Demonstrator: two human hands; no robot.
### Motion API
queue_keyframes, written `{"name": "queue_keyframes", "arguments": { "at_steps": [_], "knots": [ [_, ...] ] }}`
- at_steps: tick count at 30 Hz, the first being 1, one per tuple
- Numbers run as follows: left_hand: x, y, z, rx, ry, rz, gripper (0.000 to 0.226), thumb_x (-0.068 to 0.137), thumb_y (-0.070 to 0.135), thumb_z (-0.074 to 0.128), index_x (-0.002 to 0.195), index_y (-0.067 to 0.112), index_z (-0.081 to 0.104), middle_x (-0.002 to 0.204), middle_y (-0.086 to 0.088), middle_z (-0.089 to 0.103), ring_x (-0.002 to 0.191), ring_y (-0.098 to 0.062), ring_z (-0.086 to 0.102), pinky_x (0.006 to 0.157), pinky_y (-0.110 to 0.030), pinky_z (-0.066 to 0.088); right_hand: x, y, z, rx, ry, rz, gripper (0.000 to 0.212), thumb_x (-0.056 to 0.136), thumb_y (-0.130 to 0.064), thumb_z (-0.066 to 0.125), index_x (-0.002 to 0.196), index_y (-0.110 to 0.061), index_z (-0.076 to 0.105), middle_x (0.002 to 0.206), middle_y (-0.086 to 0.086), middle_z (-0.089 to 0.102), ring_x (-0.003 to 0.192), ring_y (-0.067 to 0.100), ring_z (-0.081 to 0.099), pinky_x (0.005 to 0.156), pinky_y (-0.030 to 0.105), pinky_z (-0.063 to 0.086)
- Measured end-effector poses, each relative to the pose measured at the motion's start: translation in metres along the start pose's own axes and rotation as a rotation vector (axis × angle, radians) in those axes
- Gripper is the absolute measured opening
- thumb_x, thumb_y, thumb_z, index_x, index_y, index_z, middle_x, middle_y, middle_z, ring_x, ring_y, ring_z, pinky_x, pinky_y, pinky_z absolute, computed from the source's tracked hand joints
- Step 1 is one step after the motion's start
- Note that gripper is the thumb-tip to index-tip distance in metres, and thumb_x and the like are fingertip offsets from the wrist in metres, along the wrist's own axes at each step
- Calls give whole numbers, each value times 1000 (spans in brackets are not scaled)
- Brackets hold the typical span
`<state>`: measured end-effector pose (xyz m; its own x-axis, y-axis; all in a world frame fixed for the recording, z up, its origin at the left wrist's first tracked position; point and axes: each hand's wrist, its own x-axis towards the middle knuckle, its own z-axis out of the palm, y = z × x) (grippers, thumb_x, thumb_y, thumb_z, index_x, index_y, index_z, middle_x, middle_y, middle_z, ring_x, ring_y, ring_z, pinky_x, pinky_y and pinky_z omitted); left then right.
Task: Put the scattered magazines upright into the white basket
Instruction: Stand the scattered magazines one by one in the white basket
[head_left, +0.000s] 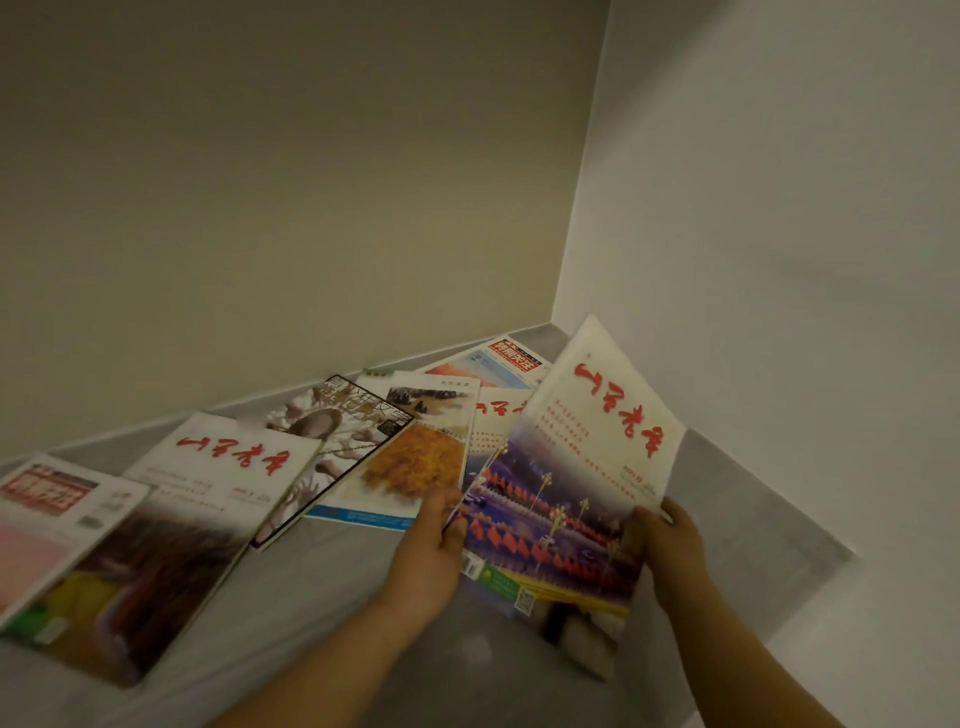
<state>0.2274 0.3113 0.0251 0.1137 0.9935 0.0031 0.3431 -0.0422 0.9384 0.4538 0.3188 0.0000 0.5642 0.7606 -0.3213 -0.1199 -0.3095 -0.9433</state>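
Looking down on a grey bench (322, 587) set into a wall corner. Seeing a pink-covered magazine (57, 530) lying flat at the bench's left edge, overlapping a white magazine with a red brush title (197, 519) just beside it. Noting a black-and-white magazine (337, 441) lying askew near the bench's back edge, touching the white one and overlapping an orange-tree magazine (415, 457). Spotting a half-hidden red-titled magazine (493, 421) and a red-banner magazine (498, 364) lying toward the back right corner. Gripping the raised magazine (582, 467) at its lower left edge with the left hand (431, 545), thumb on the cover. Holding it tilted up off the bench, above the right end, with its top corner pointing toward the back right corner. Pinching its lower right edge with the right hand (665, 551), thumb in front and fingers behind. Catching a green-patched cover (509, 587) showing beneath it, and being unable to tell whether held or lying.
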Motion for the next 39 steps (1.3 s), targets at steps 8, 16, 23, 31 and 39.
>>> {"name": "queue_keyframes", "arguments": {
  "at_steps": [8,16,23,31,39],
  "knots": [
    [-40,-22,-133,57,190,-37,22,93,8,37,96,30,39,107,-12,59,96,-23,56,87,-39,49,-68,-34,109,-53,-293,-76,18,87,5,42,99,-7,46,108,16,54,93,36,59,76,47,52],
    [-107,-66,-303,111,238,-134,43,85,-5,40,124,14,39,115,-10,58,111,-25,51,85,-23,44,-206,-40,252,-140,-608,-247,13,85,3,47,86,-9,52,91,9,62,77,23,62,60,33,52],
    [-152,-97,-468,199,584,-197,27,88,7,47,114,7,55,114,-17,64,99,-31,60,81,-32,44,-327,-42,383,-261,-765,-388,20,86,-1,51,73,-16,46,89,7,62,73,18,63,64,33,53],
    [-187,-116,-599,198,823,-148,23,87,10,51,106,9,64,107,-17,68,92,-33,60,82,-37,47,-419,-49,475,-226,-747,-511,24,81,-2,60,61,-12,52,75,5,63,62,13,60,49,15,51],
    [-188,-135,-683,42,1101,-33,24,85,10,54,108,8,64,91,-2,62,79,-19,56,68,-22,43,-474,-69,557,-254,-800,-731,23,82,-2,57,67,-18,51,103,13,66,86,20,61,74,32,54]
  ]
}}
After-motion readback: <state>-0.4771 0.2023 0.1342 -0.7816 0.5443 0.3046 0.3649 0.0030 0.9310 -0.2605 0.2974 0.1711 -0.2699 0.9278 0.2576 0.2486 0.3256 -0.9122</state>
